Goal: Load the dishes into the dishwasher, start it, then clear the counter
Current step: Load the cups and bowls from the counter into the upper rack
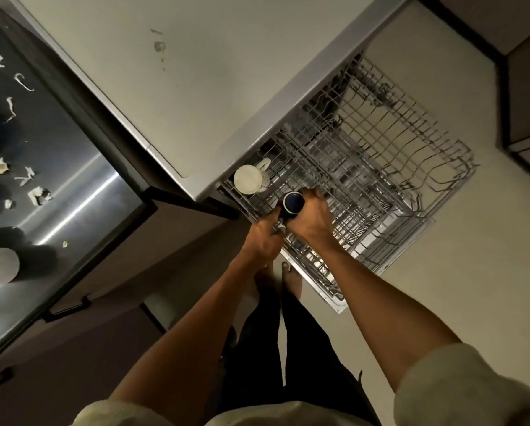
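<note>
Head view looked steeply down on a pulled-out wire rack [389, 167] of the dishwasher, its grey coated rods forming a grid of thin upright prongs. Both hands met over the near left corner of that rack: the right hand [311, 219] had its grip wrapped around a dark blue mug [292, 204], mouth up and glossy inside, while the left hand [262, 238] curled its fingers at the mug's lower side or the rack edge; which of the two could not be told. Just beside it a cream mug [248, 179] with a looped handle already sat in the rack. The likeliest slip seemed to be the smooth glazed mug knocking against the cream one, since they sat so close, or settling crooked on the prongs and tipping. Bare feet [279, 278] stood directly below, so a dropped mug could strike them. On the shiny steel desk [82, 186] at left lay pale torn scraps [39, 195], not yet cleared.
</note>
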Motion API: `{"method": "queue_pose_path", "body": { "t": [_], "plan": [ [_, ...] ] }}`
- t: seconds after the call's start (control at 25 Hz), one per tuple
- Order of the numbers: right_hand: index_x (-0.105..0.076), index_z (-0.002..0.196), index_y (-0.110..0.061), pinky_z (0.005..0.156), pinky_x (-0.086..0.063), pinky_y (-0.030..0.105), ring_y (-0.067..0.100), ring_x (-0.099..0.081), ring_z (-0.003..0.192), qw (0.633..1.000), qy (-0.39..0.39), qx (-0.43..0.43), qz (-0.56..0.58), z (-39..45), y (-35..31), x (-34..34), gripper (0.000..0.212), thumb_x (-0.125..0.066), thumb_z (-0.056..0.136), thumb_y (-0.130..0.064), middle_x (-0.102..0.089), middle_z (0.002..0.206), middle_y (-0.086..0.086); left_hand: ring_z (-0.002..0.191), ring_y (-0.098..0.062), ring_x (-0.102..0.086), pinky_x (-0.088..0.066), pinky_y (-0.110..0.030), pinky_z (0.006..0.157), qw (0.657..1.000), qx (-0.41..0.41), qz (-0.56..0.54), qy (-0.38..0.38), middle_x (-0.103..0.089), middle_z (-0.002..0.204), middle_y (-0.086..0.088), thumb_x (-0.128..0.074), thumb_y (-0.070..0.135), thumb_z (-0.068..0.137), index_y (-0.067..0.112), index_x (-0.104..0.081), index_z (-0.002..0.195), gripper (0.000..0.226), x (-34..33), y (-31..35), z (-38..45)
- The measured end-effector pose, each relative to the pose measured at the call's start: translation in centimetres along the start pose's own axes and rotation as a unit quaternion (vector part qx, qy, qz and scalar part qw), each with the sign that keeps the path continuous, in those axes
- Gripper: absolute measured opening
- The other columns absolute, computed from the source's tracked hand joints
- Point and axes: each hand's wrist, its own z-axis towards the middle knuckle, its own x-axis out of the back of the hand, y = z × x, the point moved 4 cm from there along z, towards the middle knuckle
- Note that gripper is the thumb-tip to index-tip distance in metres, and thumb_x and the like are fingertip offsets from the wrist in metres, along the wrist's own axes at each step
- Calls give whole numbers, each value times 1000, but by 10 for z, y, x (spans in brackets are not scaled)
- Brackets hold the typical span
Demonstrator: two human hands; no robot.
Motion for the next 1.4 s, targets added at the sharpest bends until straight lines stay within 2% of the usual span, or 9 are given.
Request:
{"method": "queue_pose_path", "body": {
  "t": [0.12,0.2,0.32,0.4,0.56,0.8,0.96,1.08,1.4],
  "plan": [
    [-47,139,-10,84,-51,32,32,-60,113,999,17,-29,34,10,4,-16,81,-85,74,-41,-44,138,14,121,-17,-51,-35,1,87,999,-11,-23,20,-55,130,-2,-45,1,95,12,-49,142,49,5,0,11],
    [-47,142,-14,85,-54,36,34,-61,110,998,28,-22,51,14,4,-24,80,-83,76,-40,-43,138,19,119,-15,-50,-34,6,84,998,-45,-23,26,-55,130,-5,-42,4,89,7,-48,143,54,6,0,18],
    [-62,122,-11,69,-49,27,25,-64,95,993,9,-96,71,27,9,-41,57,-83,77,-39,-58,121,16,126,-33,-55,-44,-27,107,997,-61,42,22,-61,131,-19,-34,26,81,0,-49,140,66,3,-9,28],
    [-64,114,-7,69,-56,30,25,-68,93,977,0,-187,100,34,12,-51,60,-83,74,-47,-67,110,12,133,-41,-49,-35,-52,115,982,-97,159,37,-55,137,-27,-24,39,79,-8,-44,143,82,-1,-18,35],
    [-49,126,-4,71,-61,37,29,-66,99,961,17,-231,151,42,10,-66,85,-82,69,-58,-62,117,13,148,-28,-29,-8,-41,123,946,-91,310,6,-38,155,-18,-7,44,74,1,-27,154,93,1,-34,44],
    [-39,137,-11,50,-46,24,19,-60,81,955,-11,-252,157,56,-5,-71,78,-74,81,-51,-62,115,9,154,-23,-3,3,-45,125,898,-86,431,-18,-16,165,-11,-34,26,98,9,-20,157,62,9,-48,52],
    [-64,93,-10,49,-60,33,19,-72,67,946,-63,-269,170,60,-11,-75,41,-74,82,-49,-70,79,3,154,-23,1,2,-46,125,879,-87,468,-36,-13,166,-9,-30,33,102,10,-16,157,61,8,-48,54],
    [-58,67,-17,62,-63,38,20,-72,66,939,-87,-278,181,60,-15,-74,38,-72,85,-48,-68,70,3,154,-22,1,1,-47,125,872,-91,479,-42,-12,166,-7,-29,35,103,11,-15,158,61,9,-48,54],
    [-66,85,-20,62,-64,40,26,-73,64,933,-116,-280,192,62,-14,-74,35,-68,86,-55,-68,88,4,154,-19,-6,-3,-50,123,871,-109,476,-45,-23,164,-2,-35,35,101,18,-28,154,56,11,-46,54]
  ]
}}
